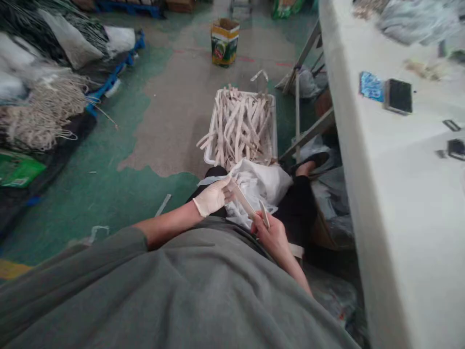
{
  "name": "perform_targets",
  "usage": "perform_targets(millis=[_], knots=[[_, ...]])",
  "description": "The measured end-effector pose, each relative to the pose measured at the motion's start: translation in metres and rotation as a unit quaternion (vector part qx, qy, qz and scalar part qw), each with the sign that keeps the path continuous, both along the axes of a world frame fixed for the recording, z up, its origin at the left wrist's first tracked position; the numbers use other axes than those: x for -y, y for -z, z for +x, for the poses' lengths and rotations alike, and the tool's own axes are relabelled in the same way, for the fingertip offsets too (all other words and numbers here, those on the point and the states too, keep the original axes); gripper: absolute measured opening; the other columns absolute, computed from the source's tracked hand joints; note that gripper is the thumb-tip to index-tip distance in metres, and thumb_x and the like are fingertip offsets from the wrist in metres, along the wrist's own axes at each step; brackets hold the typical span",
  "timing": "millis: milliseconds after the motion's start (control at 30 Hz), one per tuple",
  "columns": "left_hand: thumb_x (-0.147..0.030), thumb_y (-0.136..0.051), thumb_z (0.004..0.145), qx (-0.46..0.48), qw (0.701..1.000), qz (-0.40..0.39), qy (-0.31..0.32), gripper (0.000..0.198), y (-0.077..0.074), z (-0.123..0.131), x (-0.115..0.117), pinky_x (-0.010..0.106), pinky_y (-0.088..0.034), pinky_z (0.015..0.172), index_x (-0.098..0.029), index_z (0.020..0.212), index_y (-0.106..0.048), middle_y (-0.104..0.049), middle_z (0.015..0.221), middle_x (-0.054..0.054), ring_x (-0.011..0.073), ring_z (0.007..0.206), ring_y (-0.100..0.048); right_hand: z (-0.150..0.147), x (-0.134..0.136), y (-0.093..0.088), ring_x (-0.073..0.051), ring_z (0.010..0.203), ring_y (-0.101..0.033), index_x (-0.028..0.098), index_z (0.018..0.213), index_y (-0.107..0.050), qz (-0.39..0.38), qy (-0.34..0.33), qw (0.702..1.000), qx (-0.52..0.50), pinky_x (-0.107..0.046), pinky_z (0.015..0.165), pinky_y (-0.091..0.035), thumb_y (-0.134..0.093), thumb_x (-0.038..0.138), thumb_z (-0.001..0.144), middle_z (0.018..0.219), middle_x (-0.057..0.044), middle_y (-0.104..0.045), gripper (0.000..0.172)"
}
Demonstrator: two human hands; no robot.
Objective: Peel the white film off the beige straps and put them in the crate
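Observation:
My left hand (213,196) wears a pale glove and pinches the upper end of a pale flat strip (242,199) above my lap. Lower down, my bare right hand (271,233) has its fingers closed around the strip's other end. A short, thin pale piece (264,214) sticks up from the right fingers; whether it is a tool or the strip's folded end I cannot tell. Beneath both hands, a white plastic bag (271,182) lies across my legs. Just past my knees stands a white basket (274,109) heaped with similar strips (240,121).
A long white table (378,203) runs along my right, bearing a dark box-like object (398,96) and a blue packet (371,86). Metal legs (308,133) stand beside it. Bundled cords (43,111) lie on a pallet at left. A cardboard box (224,43) stands ahead.

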State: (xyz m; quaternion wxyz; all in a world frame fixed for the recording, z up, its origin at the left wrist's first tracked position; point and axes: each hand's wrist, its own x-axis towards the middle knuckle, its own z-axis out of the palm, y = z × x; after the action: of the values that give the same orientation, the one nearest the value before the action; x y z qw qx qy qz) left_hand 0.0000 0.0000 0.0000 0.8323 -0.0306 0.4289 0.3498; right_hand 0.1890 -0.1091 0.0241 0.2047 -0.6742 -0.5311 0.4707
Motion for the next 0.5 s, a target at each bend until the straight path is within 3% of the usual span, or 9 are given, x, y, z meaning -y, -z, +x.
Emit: perform_targets(millis=[300,400,500], knots=[[-0.018,-0.060,0.095,-0.009,0.999,0.014,0.028,0.013,0.003,0.004,0.020,0.024,-0.054,0.065,-0.012,0.086,-0.068,-0.071,0.084,0.005,0.0119,0.070,-0.066,-0.009,-0.016,-0.003,-0.012,0.052,-0.053,0.019,0.072,-0.059,-0.010,-0.026,0.999,0.044,-0.023,0.052,-0.040,-0.040,0.058,0.097,0.061,-0.001,-0.060,0.050],[-0.019,-0.064,0.093,-0.011,0.999,-0.001,0.035,0.011,0.005,0.002,0.022,0.025,-0.055,0.068,-0.013,0.084,-0.067,-0.070,0.083,0.006,0.0136,0.073,-0.067,-0.016,-0.032,-0.013,-0.012,0.050,-0.054,0.020,0.074,-0.060,-0.027,-0.060,0.996,0.057,-0.022,0.051,-0.039,-0.040,0.057,0.097,0.061,0.000,-0.060,0.048],[-0.021,-0.060,0.096,-0.019,1.000,-0.003,-0.010,0.013,0.004,-0.007,0.016,0.024,-0.053,0.069,-0.013,0.088,-0.068,-0.070,0.084,0.005,0.0118,0.075,-0.067,-0.010,-0.041,-0.028,-0.012,0.048,-0.054,0.020,0.077,-0.062,-0.066,-0.101,0.991,0.051,-0.023,0.050,-0.038,-0.040,0.057,0.096,0.059,0.000,-0.061,0.047]])
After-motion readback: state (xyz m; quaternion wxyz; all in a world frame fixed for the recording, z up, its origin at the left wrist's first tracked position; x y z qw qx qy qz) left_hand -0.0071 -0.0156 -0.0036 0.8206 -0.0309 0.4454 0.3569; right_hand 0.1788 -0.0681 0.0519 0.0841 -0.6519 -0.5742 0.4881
